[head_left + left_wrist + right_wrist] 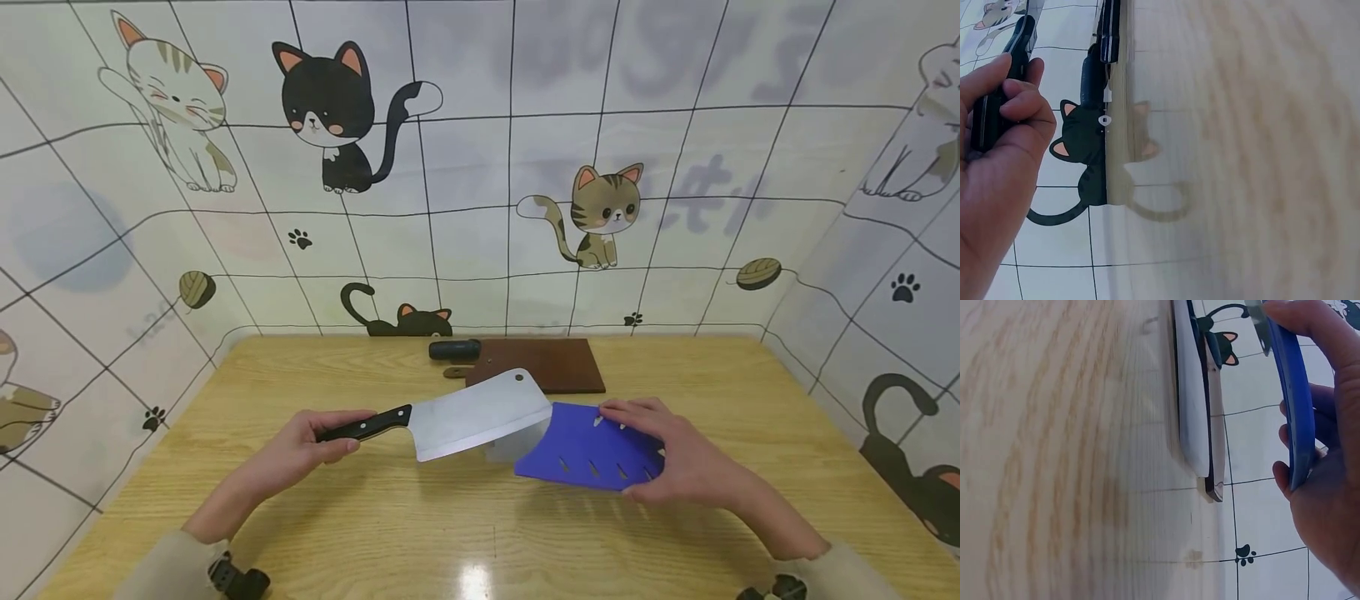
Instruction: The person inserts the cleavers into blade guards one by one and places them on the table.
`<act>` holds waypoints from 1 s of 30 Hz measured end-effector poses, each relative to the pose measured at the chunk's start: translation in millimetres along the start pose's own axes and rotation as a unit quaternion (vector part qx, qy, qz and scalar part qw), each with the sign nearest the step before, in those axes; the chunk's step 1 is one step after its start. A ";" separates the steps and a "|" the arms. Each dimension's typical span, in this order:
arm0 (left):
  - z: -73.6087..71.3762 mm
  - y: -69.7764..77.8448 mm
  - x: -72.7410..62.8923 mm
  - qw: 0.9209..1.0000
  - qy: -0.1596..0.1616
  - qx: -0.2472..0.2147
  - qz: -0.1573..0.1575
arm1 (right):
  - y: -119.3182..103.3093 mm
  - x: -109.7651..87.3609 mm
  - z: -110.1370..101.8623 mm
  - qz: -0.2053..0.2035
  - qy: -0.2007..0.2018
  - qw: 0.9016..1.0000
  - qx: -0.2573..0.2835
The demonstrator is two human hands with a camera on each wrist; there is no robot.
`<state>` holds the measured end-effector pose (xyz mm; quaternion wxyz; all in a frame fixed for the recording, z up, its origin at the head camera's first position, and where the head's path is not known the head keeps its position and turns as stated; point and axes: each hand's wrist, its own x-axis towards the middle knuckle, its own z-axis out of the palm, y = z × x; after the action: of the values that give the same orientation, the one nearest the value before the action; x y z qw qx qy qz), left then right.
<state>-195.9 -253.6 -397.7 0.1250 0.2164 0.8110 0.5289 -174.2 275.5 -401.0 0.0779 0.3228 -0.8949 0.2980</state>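
Note:
My left hand grips the black riveted handle of a cleaver, its broad blade pointing right and raised over the table. Thumb and fingers of my right hand hold a flat blue slotted plastic piece by its right end. The blade's far corner overlaps the concave left edge of the blue piece in the head view. Edge-on in the right wrist view, the blue piece stands between thumb and fingers. In the left wrist view the handle lies in my curled fingers.
A brown cutting board lies at the back of the wooden table, beside a thick black handle. Another pale blade lies in front of the board, mostly hidden by the raised cleaver. Cat-print wall covering surrounds the table.

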 end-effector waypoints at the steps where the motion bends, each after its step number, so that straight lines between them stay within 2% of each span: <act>1: -0.5 -0.4 0.4 1.000 0.000 0.002 0.001 | 0.1 -0.1 0.6 -0.005 0.007 1.000 -0.007; 11: -9.7 4.5 -0.3 1.000 -0.015 0.009 0.015 | -0.4 0.5 3.2 -0.020 0.028 0.999 -0.019; 16: -10.1 8.8 -1.2 0.999 -0.020 0.018 0.022 | -0.1 -1.9 5.0 -0.010 0.032 0.999 -0.030; 24: -8.7 13.8 2.9 0.993 -0.094 0.028 0.067 | 3.3 -9.5 5.3 0.001 0.032 0.999 -0.020; 30: -12.5 15.9 5.7 0.988 -0.120 0.031 0.088 | 2.3 -14.4 6.5 0.007 0.019 1.000 -0.004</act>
<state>-202.8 -255.4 -378.0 0.1676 0.3525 0.7841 0.4826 -164.0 280.8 -412.2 0.0945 0.3105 -0.8966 0.3015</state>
